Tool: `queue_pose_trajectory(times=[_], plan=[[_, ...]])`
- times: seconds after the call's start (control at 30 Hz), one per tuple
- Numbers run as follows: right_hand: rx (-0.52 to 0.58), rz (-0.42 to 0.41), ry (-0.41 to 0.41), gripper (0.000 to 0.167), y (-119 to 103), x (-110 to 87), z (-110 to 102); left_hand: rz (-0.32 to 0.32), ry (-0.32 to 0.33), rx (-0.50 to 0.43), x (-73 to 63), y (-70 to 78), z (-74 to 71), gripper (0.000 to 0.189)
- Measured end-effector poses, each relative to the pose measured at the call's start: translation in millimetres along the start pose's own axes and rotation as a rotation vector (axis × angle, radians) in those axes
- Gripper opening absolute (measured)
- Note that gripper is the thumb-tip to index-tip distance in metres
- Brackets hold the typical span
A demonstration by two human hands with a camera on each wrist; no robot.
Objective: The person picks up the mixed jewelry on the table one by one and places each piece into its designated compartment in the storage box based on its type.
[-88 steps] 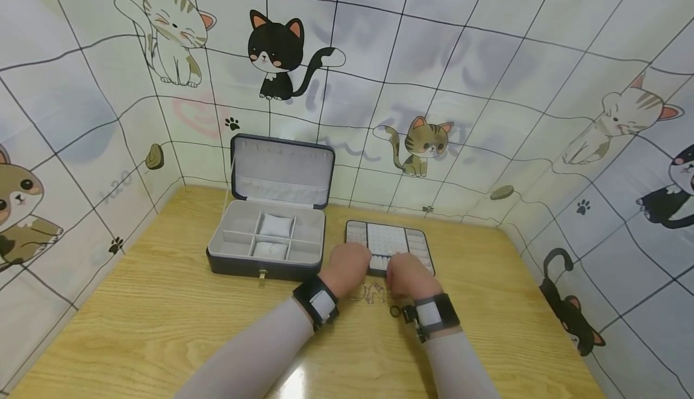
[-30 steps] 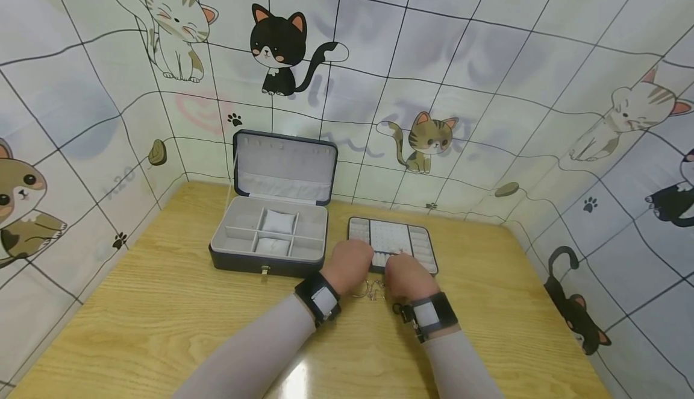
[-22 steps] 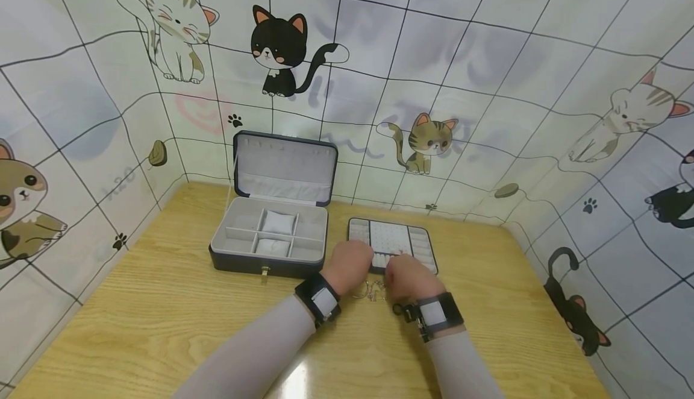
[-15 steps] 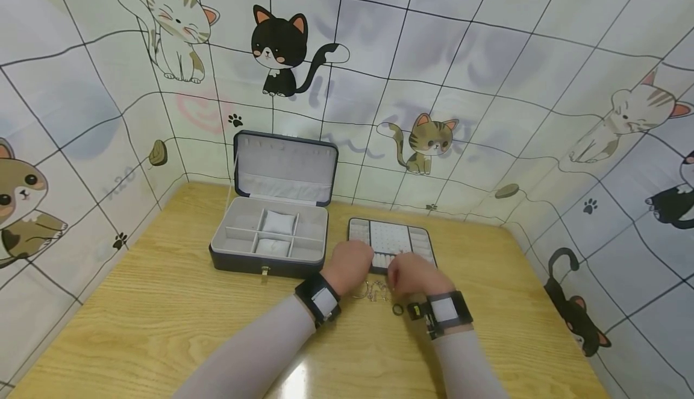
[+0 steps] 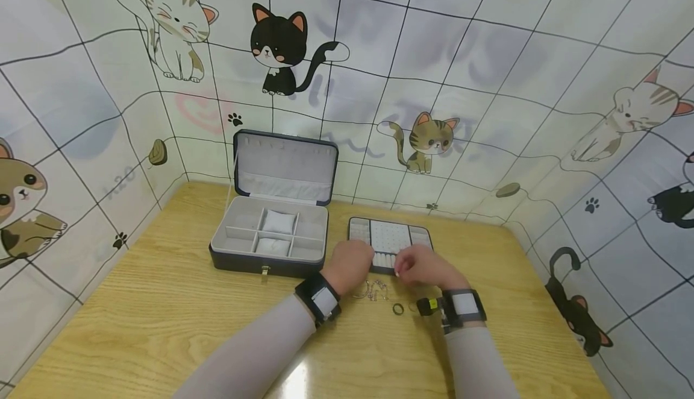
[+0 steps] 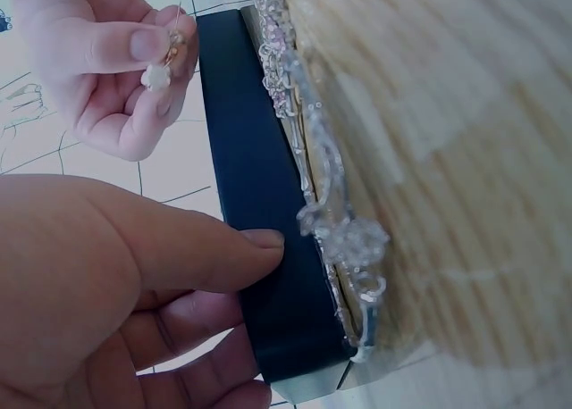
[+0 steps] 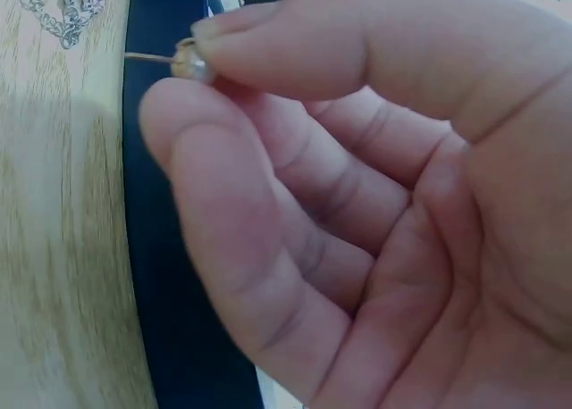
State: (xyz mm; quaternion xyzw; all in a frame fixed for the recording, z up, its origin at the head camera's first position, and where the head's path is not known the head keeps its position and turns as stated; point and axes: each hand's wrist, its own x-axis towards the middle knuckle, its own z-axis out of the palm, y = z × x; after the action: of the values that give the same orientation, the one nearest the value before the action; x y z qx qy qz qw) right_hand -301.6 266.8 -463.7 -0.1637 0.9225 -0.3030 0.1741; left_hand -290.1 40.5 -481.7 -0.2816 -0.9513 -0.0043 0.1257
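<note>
Nearest you, at the bottom of the head view, your pale sleeves (image 5: 244, 351) come in from the lower edge, each ending in a dark wrist strap (image 5: 318, 298) with a whitish patch. A dark ring (image 5: 394, 310) lies below the middle of the frame on the wooden table (image 5: 135, 278), and a silver chain (image 5: 378, 290) lies to its upper left. In the left wrist view, a silver bracelet (image 6: 344, 239) with a flower-shaped piece runs close along the tray's front side. Your left hand (image 5: 349, 264) grips the lower left corner of the jewelry tray (image 5: 387, 236), thumb pressed on the dark side, the other fingers curled. Your right hand (image 5: 425, 266) is at the tray's lower right, thumb and forefinger clamped on a small pearl earring (image 7: 192, 62) near the tray's front edge; its pin points left in the right wrist view, and your remaining fingers are bent toward the palm. Left of centre, the jewelry box (image 5: 233, 261) stands open, its lid (image 5: 286, 167) upright behind, with white cushions (image 5: 279, 222) in the two middle compartments. Farthest off, a backdrop (image 5: 488, 116) with black grid lines and cartoon cats fills the upper frame.
</note>
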Motion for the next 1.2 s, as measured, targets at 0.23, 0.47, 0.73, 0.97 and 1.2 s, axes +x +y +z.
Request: queue_pose_trajectory(times=[0.23,0.47,0.73,0.97,1.2], plan=[[0.148,0.032,0.061,0.014,-0.8,-0.4,-3.3,-0.003,-0.025,-0.017,1.3,-1.0,0.6,0.012],[0.171,0.088,0.231,0.016,1.3,1.2,-4.7,-0.007,-0.037,-0.009,1.4,-0.9,0.1,0.012],[0.184,0.173,0.363,0.018,-2.4,1.1,-6.3,-0.013,-0.062,0.004,1.8,-0.5,-1.3,0.012],[0.184,0.226,0.454,0.022,1.2,3.6,-5.1,-0.013,-0.069,0.003,0.6,-0.6,-2.9,0.01],[0.239,0.279,0.55,0.024,7.3,5.2,0.2,-0.013,-0.052,-0.012,0.2,0.6,-0.9,0.011]])
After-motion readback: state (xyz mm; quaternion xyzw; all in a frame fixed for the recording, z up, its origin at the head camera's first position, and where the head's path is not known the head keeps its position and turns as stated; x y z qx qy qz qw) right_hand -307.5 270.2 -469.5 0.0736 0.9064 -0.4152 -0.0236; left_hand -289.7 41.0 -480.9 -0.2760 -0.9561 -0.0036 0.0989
